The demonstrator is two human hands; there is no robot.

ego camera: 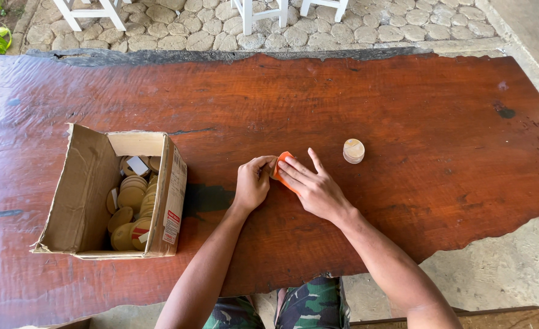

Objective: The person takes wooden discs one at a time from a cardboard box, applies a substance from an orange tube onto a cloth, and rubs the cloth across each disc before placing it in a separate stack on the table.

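The person sits at the near edge of a long slab table of dark red wood, and both hands meet near its middle over a small orange sheet. The sheet is flat and thin, bright orange, with a pale edge showing at its 12 o'clock end; most of it is hidden under the fingers, so its full shape cannot be told. The left hand is curled, its fingertips pinching the sheet's 9 o'clock edge. The right hand lies flat on top, fingers stretched and pressing the sheet down against the wood.

At about 2 o'clock from the hands, near but apart, stands a short stack of round wooden discs, pale tan. Well off at 9 o'clock sits an open cardboard box, its flaps up, filled with many more tan discs, some bearing small white and red labels. Beyond the table's far edge lie cobblestones and white chair legs.
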